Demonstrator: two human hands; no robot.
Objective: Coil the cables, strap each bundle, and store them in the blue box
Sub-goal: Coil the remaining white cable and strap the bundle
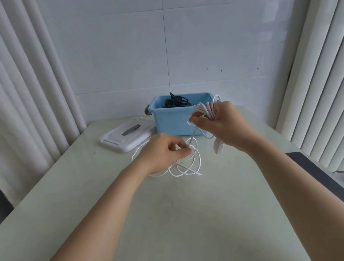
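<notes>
Cable (204, 110) white: right hand (223, 124) fingers clamped round coiled loops, left hand (163, 152) pinching strand before blue box (172, 120).

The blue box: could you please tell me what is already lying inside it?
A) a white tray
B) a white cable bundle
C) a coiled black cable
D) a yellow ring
C: a coiled black cable shows above the rim of the blue box, while the white cable is outside it, gripped by the right hand and pinched by the left hand.
</notes>
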